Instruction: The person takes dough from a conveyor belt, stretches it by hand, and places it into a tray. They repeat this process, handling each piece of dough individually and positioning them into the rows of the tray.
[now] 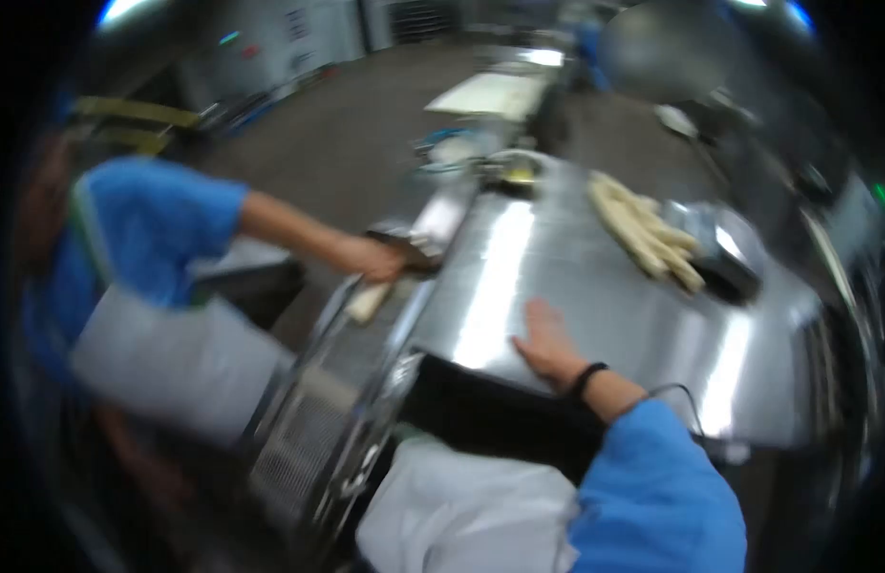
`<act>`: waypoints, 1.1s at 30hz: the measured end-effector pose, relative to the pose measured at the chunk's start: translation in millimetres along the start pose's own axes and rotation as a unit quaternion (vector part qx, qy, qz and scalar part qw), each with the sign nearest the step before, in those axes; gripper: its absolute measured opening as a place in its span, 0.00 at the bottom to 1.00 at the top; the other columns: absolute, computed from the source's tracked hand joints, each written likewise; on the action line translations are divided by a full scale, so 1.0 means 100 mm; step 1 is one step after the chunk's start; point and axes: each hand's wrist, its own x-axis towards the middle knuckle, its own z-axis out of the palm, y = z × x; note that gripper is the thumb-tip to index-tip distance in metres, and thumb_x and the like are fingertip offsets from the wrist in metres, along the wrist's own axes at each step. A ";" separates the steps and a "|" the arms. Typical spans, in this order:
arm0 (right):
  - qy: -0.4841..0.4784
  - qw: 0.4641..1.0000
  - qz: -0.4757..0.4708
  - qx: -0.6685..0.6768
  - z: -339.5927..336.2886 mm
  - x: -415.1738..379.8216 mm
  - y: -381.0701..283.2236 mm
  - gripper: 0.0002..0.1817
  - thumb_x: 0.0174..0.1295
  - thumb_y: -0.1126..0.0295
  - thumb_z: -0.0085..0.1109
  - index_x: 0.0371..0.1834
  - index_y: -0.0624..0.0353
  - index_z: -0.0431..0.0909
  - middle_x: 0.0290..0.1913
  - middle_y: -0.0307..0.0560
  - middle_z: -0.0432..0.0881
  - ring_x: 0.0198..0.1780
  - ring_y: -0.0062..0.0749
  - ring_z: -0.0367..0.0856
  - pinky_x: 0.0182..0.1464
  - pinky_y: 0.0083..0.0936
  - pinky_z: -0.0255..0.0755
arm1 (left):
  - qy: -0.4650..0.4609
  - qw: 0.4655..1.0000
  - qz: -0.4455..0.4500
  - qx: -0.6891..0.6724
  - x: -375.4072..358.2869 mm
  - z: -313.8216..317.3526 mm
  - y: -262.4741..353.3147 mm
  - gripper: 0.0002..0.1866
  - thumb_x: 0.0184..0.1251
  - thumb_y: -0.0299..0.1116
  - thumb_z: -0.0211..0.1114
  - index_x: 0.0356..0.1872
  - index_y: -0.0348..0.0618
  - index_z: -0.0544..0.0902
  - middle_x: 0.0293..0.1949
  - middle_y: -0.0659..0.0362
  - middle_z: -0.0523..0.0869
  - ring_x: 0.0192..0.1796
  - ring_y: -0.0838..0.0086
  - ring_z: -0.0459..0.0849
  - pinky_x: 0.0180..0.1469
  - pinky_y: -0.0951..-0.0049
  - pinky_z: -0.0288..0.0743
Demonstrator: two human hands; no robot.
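Observation:
My right hand [549, 346] lies over the near edge of a shiny steel counter [586, 296], its fingers stretched and holding nothing. A dark band circles that wrist, below a blue sleeve. My left hand is out of view. Farther along the counter, up and right of my hand, lies a pair of cream-coloured gloves [643, 229]. Beside them is a metal container [729, 244], blurred.
To the left, a co-worker in blue with a white apron grips a blurred dark tool with a pale handle [368, 302] over a perforated metal channel [304, 430]. A small container with yellow contents [519, 174] and a white board [490, 94] are farther back.

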 end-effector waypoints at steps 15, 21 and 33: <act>-0.150 0.976 -0.077 -0.134 -0.03 0.63 -0.83 0.41 0.72 0.50 0.40 0.77 0.69 0.44 0.80 0.60 0.45 0.81 0.48 0.39 0.79 0.42 0.33 | 0.126 0.990 -0.018 -0.054 0.10 0.10 -0.17 0.15 0.64 0.32 0.65 0.50 0.37 0.83 0.64 0.47 0.75 0.66 0.51 0.73 0.66 0.57 0.69; -0.158 0.965 -0.079 -0.193 0.16 0.74 -0.83 0.41 0.73 0.48 0.37 0.78 0.69 0.43 0.80 0.60 0.45 0.81 0.48 0.40 0.79 0.43 0.35 | 0.098 0.992 -0.010 -0.074 0.13 0.11 -0.19 0.17 0.66 0.35 0.63 0.51 0.37 0.83 0.66 0.48 0.73 0.66 0.52 0.72 0.65 0.57 0.69; -0.197 0.963 -0.048 -0.177 -0.05 0.76 -1.00 0.42 0.75 0.44 0.34 0.75 0.75 0.47 0.78 0.68 0.47 0.79 0.58 0.42 0.78 0.45 0.38 | 0.034 0.997 -0.039 -0.064 0.37 0.15 -0.38 0.18 0.67 0.40 0.60 0.53 0.39 0.82 0.67 0.50 0.73 0.64 0.55 0.74 0.66 0.59 0.69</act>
